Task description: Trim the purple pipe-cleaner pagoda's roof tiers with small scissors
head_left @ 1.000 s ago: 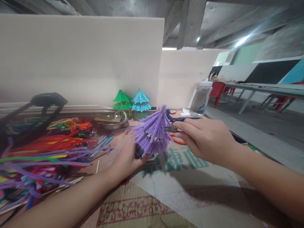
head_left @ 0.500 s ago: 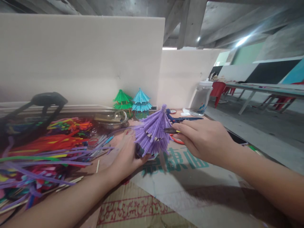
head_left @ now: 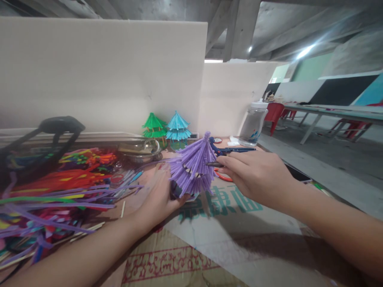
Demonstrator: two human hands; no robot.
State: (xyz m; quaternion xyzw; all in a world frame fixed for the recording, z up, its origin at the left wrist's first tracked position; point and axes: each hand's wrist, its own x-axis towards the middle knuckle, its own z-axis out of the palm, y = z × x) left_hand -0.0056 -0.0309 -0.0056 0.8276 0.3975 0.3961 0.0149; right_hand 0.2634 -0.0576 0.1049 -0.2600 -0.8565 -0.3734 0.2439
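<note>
Left hand [head_left: 160,195] gripping purple model [head_left: 200,186] at eight o'clock; right hand [head_left: 257,171] pinching tool [head_left: 214,164], probably pliers, at three o'clock; slipping would be bending roof strips [head_left: 197,153].

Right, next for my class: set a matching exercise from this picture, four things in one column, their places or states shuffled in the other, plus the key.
Things
1. purple model
2. green model
3. bottle
4. right hand

Places or states
A. clear, white-topped
B. gripping a dark-tipped tool
C. held by the left hand
D. standing right beside the light-blue model

Pairs: 1-C, 2-D, 3-A, 4-B
</note>
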